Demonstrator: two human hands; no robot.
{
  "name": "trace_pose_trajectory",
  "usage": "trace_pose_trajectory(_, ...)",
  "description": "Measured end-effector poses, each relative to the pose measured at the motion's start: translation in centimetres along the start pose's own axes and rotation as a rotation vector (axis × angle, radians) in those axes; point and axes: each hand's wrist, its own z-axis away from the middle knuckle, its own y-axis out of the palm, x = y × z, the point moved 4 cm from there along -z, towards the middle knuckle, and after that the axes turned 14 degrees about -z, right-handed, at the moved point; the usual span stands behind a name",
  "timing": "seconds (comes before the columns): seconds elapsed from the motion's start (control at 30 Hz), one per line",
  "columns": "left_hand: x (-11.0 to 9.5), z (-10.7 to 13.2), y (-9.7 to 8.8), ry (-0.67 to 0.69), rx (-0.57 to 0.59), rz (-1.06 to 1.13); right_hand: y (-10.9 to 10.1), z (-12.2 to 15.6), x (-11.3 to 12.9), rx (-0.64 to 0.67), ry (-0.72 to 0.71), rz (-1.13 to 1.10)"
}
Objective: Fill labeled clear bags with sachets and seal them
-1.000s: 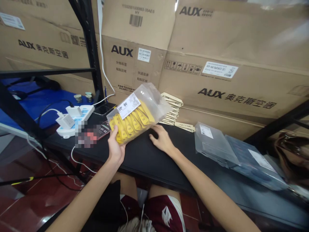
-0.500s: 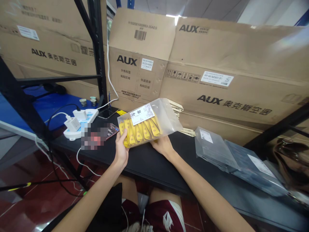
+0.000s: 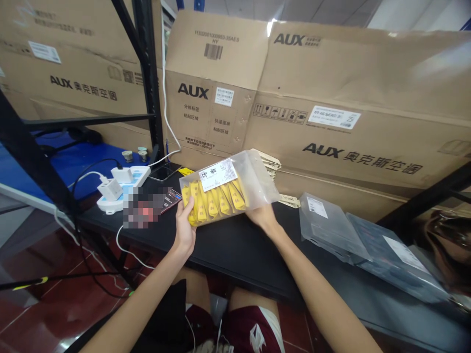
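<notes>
A clear plastic bag [image 3: 257,179] with a white label holds several yellow pieces [image 3: 215,200]. I hold it up above the black table [image 3: 235,245]. My left hand [image 3: 185,225] grips its lower left corner, thumb on the front. My right hand [image 3: 262,214] is under the bag's right side, fingers hidden behind it, supporting it.
Large AUX cardboard boxes [image 3: 331,113] stand behind the table. A white power strip [image 3: 123,181] with chargers and cables lies at the left, a phone [image 3: 164,171] beside it. A stack of tan tags [image 3: 274,166] sits behind the bag. Flat clear packets [image 3: 331,223] lie at the right. Black shelf posts [image 3: 147,73] rise at the left.
My right hand rose from the table to the bag's underside and slid to its right end. The bag turned more level and sits a little to the right.
</notes>
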Motion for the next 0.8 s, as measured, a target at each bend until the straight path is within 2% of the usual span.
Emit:
trace_pose_trajectory(0.1, 0.0, 0.0, 0.1, 0.01, 0.006, -0.012, -4.5, -1.4, 0.0, -0.292, 0.027, -0.192)
trace_pose_trajectory(0.17, -0.1, 0.1, 0.1, 0.022, 0.014, -0.032, -6.9, -1.8, 0.2, -0.407, 0.065, -0.433)
trace_pose_trajectory(0.2, -0.1, 0.1, 0.2, 0.029, 0.018, -0.047, -7.7, -1.9, 0.5, -0.423, 0.082, -0.565)
trace_pose_trajectory(0.27, -0.1, 0.1, 0.2, 0.039, 0.031, -0.075, -8.4, -1.9, 1.6, -0.386, 0.091, -0.763)
trace_pose_trajectory(0.3, -0.1, 0.1, 0.2, 0.041, 0.035, -0.083, -8.4, -1.9, 2.4, -0.35, 0.077, -0.792)
trace_pose_trajectory(0.47, -0.1, 0.1, 0.1, 0.048, 0.016, -0.087, -8.4, -1.4, 5.6, -0.233, 0.029, -0.788)
trace_pose_trajectory(0.6, 0.0, 0.1, 0.2, 0.043, 0.002, -0.075, -9.0, -1.3, 5.6, -0.183, 0.025, -0.777)
trace_pose_trajectory(0.7, 0.0, 0.1, 0.2, 0.044, 0.008, -0.074, -8.9, -1.1, 5.1, -0.013, 0.13, -0.725)
trace_pose_trajectory(0.8, 0.1, 0.1, 0.3, 0.06, 0.034, -0.114, -8.7, -0.8, 5.4, 0.147, 0.211, -0.578)
